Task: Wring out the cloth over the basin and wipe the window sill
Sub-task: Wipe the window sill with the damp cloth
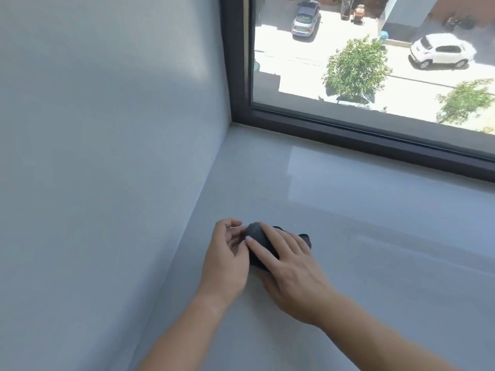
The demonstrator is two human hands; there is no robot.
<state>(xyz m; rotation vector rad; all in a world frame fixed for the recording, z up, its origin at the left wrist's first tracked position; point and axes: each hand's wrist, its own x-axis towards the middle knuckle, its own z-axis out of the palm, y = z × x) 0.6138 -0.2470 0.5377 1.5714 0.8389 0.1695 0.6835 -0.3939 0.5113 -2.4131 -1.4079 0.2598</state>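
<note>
A small dark grey cloth (pixel 257 235) lies bunched on the glossy pale window sill (pixel 375 236), close to the left wall. My right hand (pixel 289 266) lies flat on top of the cloth with straight fingers pressing it down. My left hand (pixel 227 258) sits just left of the cloth, its fingers curled against the cloth's left end; whether they pinch it is not plain. Part of the cloth is hidden under my right hand. No basin is in view.
A white side wall (pixel 107 156) meets the sill on the left. A dark window frame (pixel 375 140) runs along the sill's far edge, with a street, cars and trees seen through the glass. The sill stretches out to the right.
</note>
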